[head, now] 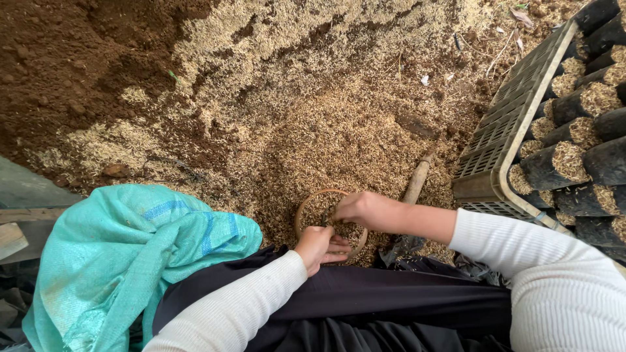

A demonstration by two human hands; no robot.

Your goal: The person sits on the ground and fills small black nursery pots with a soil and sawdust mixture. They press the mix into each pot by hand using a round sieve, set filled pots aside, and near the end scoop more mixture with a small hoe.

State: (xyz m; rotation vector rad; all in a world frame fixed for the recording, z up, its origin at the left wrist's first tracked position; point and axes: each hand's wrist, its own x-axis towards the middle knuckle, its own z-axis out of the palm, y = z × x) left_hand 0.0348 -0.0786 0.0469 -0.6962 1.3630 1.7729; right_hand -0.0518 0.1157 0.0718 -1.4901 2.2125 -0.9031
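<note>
A: Hand status?

B: Left hand (317, 246) is curled onto the near rim of a small round bowl (312, 203), fingers wrapped on the edge, so it's clamped on the bowl. Right hand (365, 208) is set on the far-right rim, fingers bent down into the fill. Whether it is closed on the rim or on husks cannot be told.

A: Bowl location?

B: It's seated in a heap of rice husks (326, 111), just ahead of the knees, tan rim partly buried. It's filled with the same husks.

A: Surroundings?

B: Dark brown soil (72, 58) is seen at upper left, next to the husk heap. A teal woven sack (124, 254) is bunched on the left, touching the black trousers (365, 306). A wooden handle (417, 179) lies in the husks just right of the bowl. A grey plastic crate (502, 130) is at the right edge, packed with black nursery bags (554, 166) topped with husks. White sleeves are worn on both arms.
</note>
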